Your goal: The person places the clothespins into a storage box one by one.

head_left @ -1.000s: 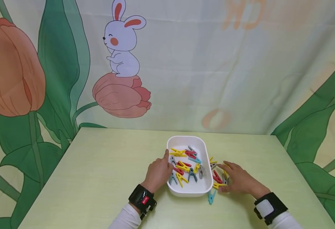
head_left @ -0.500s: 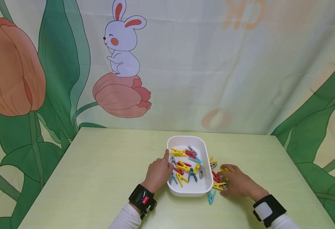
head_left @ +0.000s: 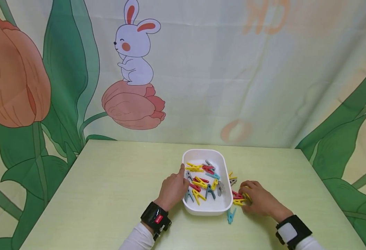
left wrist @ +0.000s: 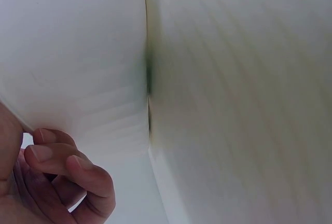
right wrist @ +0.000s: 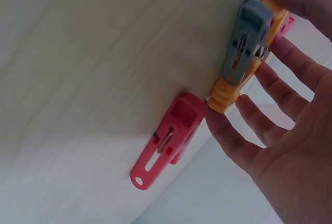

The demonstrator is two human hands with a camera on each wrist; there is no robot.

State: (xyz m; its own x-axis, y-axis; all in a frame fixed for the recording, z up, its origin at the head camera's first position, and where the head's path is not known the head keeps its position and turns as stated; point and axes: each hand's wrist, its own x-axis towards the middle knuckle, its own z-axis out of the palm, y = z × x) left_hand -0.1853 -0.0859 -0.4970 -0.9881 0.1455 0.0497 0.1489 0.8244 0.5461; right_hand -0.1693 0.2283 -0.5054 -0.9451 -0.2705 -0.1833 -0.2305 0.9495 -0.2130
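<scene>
A white plastic tray (head_left: 208, 207) with several yellow, red, grey and blue clothespins (head_left: 198, 181) in it stands on the table. My left hand (head_left: 174, 187) holds its left side, index finger along the rim; in the left wrist view the other fingers (left wrist: 93, 180) curl against the outer wall. To the right of the tray, my right hand (head_left: 259, 198) has its thumb and fingertips around a small cluster of clothespins. A grey clothespin (right wrist: 246, 42) and a yellow clothespin (right wrist: 224, 93) show there in the right wrist view. A red clothespin (right wrist: 168, 141) lies just beside the fingertips.
A light blue clothespin (head_left: 231, 216) lies near the tray's front right corner. A grey clothespin (head_left: 233, 181) and a yellow one lie against its right side. The pale table (head_left: 123, 173) ends at a printed curtain (head_left: 201, 69) behind.
My right hand has drawn slightly back towards me, and its fingers have closed in around the clothespins beside the tray. The left hand and the tray have stayed in place.
</scene>
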